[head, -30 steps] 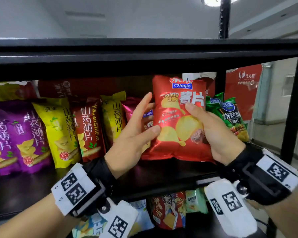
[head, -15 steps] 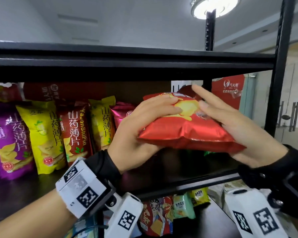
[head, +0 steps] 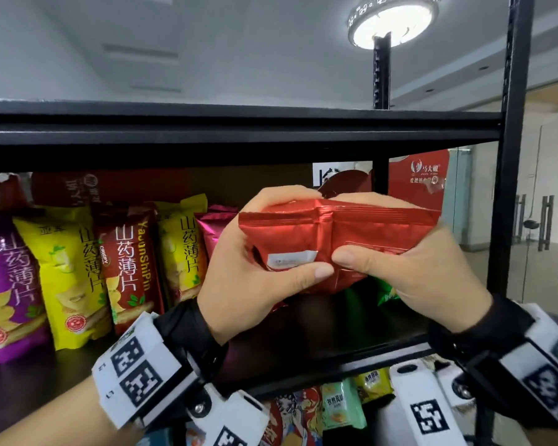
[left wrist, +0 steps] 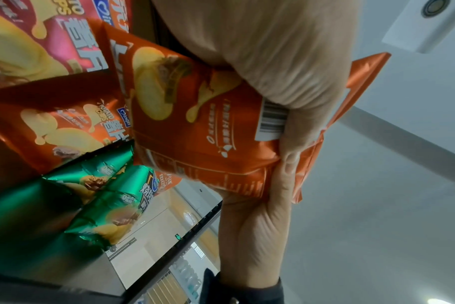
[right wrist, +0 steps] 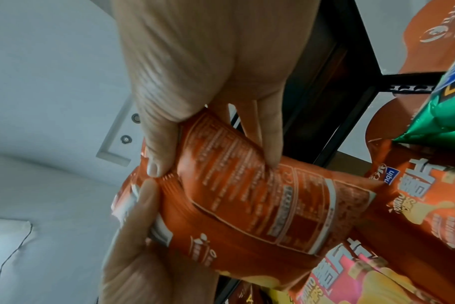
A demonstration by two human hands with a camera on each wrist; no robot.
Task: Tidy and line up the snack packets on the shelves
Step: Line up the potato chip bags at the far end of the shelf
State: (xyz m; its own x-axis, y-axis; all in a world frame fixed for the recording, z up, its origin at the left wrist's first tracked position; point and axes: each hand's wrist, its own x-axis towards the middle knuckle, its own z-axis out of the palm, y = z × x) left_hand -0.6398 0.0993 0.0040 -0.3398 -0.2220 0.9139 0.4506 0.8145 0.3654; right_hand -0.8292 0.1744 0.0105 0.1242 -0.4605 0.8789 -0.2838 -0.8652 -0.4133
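A: Both hands are gripping the red chip packet (head: 335,239) in front of the shelf (head: 303,358), near its right end: left hand (head: 255,268) and right hand (head: 416,268), thumbs and fingers clamped on it.

B: It's looking light, puffy and crinkly, probably slippery. Holding the sealed edges is likely kinder to the chips. Behind, yam-crisp packets (head: 129,268) are standing in a row.

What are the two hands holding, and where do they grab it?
Both hold one red chip packet. The left hand grips its left side, the right hand its right side.

Green packets (head: 388,292) (largely hidden) sit behind the red packet (head: 361,233).
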